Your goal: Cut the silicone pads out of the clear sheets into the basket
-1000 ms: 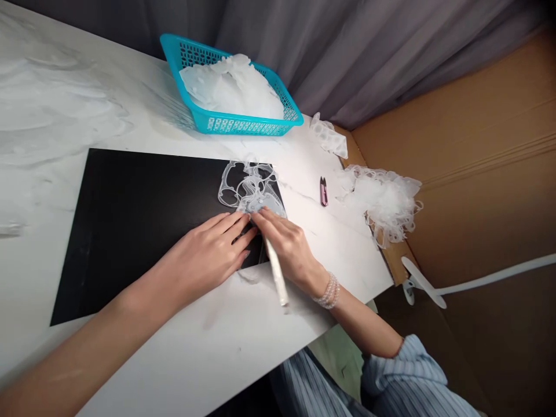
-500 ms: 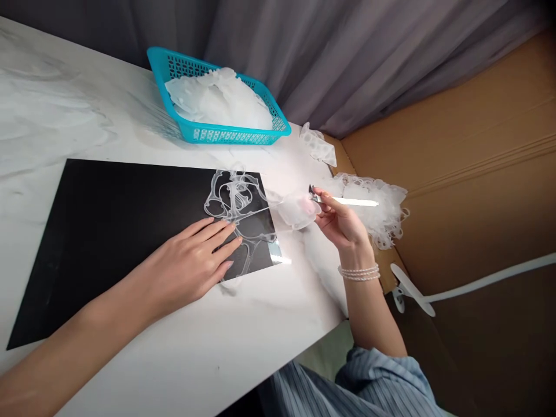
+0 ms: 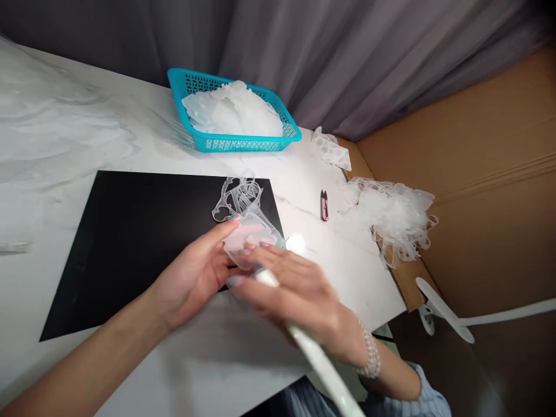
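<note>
My left hand is turned palm up, its thumb and fingers closed on a soft, translucent plastic piece with a pinkish tint. My right hand is smeared by motion; its fingertips reach the near side of that piece. A long white stick runs through the right hand and out below it, one end near the piece. Clear, curly cut-out strips lie just beyond the left thumb on the black mat. Small pink thread snips rest on the table, apart from both hands.
A blue basket heaped with translucent pieces stands at the back. Scrap strips pile up at the right by a cardboard wall. Translucent sheets cover the far left. A white clamp sits beyond the table's right edge.
The snips have gone from my right hand to the table. That hand has moved left to the piece. My left hand has turned from lying flat to gripping it. The view has shifted slightly.
</note>
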Motion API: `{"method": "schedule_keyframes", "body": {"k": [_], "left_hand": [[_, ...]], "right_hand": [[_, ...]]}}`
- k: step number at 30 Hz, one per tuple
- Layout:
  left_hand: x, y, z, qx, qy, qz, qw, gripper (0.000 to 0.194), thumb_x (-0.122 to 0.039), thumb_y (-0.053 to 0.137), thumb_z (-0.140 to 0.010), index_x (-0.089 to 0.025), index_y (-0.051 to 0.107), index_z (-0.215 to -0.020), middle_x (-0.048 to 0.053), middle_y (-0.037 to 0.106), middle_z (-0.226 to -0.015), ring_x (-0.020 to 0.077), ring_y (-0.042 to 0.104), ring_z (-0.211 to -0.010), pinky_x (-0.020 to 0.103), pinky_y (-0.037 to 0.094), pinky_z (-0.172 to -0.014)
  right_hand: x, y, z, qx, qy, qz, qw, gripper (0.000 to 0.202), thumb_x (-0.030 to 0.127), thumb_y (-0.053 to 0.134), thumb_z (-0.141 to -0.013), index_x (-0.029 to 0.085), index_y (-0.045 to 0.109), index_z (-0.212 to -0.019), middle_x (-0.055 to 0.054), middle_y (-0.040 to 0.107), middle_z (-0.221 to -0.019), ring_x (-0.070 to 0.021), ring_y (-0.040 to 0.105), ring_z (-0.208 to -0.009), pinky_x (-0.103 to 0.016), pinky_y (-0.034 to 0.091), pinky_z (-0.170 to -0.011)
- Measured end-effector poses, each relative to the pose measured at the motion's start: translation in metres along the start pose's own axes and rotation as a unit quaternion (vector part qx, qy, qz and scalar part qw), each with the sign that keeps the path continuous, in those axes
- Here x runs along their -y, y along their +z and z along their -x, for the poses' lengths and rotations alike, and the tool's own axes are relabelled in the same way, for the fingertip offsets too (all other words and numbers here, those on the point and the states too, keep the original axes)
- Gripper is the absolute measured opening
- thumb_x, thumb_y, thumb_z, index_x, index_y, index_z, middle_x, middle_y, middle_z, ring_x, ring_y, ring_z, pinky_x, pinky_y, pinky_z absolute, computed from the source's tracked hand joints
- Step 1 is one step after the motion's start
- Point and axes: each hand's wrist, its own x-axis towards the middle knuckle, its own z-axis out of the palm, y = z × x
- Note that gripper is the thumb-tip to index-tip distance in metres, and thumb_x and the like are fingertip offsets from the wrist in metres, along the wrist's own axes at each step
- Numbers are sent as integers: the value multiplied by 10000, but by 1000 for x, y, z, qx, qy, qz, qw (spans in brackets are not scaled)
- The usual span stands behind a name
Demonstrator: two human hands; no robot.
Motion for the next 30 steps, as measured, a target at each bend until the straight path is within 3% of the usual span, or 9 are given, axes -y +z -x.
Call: {"method": "schedule_keyframes", "body": {"k": [3, 4, 5, 8, 10, 12, 16, 21, 30], "left_hand": [[0, -4, -1, -28, 20, 34, 999, 322, -367, 668, -861, -150, 755, -1083, 133, 744, -1191, 301, 664, -1166, 392, 591, -952], [0, -5, -1, -34, 29, 33, 998, 302, -339, 686, -852, -154, 758, -1080, 134, 744, -1193, 308, 658, -1181, 404, 589, -963], [1, -6, -1, -38, 33, 28, 998, 284, -320, 699, -847, -158, 763, -1072, 136, 750, -1178, 309, 663, -1176, 407, 590, -964], [3, -10, -3, -22, 36, -4, 999, 246, -280, 723, -842, -180, 776, -1060, 127, 753, -1178, 285, 693, -1121, 374, 595, -955], [5, -13, -4, -6, 38, -32, 999, 260, -286, 730, -843, -199, 774, -1084, 119, 737, -1218, 272, 696, -1107, 349, 602, -931], [6, -14, -5, -16, 43, -59, 997, 258, -304, 752, -829, -220, 780, -1072, 99, 742, -1208, 248, 699, -1080, 307, 609, -883], [5, -12, -5, -61, 51, -112, 991, 228, -345, 811, -773, -237, 796, -973, 53, 778, -1059, 177, 695, -980, 213, 583, -783], [4, -7, -3, -86, 68, -148, 983, 246, -338, 849, -730, -227, 783, -940, 27, 771, -921, 139, 673, -898, 187, 527, -746], [4, -5, -2, -96, 33, -120, 988, 484, -284, 865, -704, -276, 703, -1160, 4, 750, -872, 131, 640, -826, 213, 498, -716]], "right_hand": [[-13, -8, 3, -185, 197, -92, 958, 245, 316, 440, -1049, 236, 569, -858, -34, 771, -1033, -227, 739, -1006, -396, 594, -896], [-19, -11, 3, -211, 251, -127, 936, 277, 342, 444, -1048, 226, 517, -807, -41, 772, -999, -230, 738, -992, -400, 585, -881], [-26, -13, 3, -203, 293, -160, 920, 293, 360, 477, -1036, 219, 477, -779, -54, 769, -1002, -233, 729, -1005, -403, 568, -887], [-41, -15, 0, -94, 364, -270, 887, 338, 350, 662, -938, 212, 414, -754, -75, 750, -1077, -200, 704, -989, -344, 534, -861], [-45, -12, -3, -43, 377, -357, 854, 424, 296, 751, -866, 215, 354, -741, -65, 745, -1087, -168, 697, -916, -305, 529, -805], [-44, -8, -5, -37, 369, -415, 831, 499, 267, 800, -811, 217, 311, -726, -49, 754, -1017, -147, 687, -830, -286, 526, -757], [-38, -4, -9, -67, 377, -381, 841, 525, 266, 837, -763, 212, 321, -681, -31, 750, -852, -123, 647, -697, -258, 506, -678], [-35, -4, -8, -70, 368, -367, 852, 493, 236, 807, -787, 213, 326, -681, -21, 735, -817, -113, 619, -684, -241, 485, -648], [-36, 1, -3, -52, 325, -261, 907, 433, 227, 710, -860, 221, 309, -698, -26, 719, -862, -114, 583, -684, -255, 468, -636]]}}
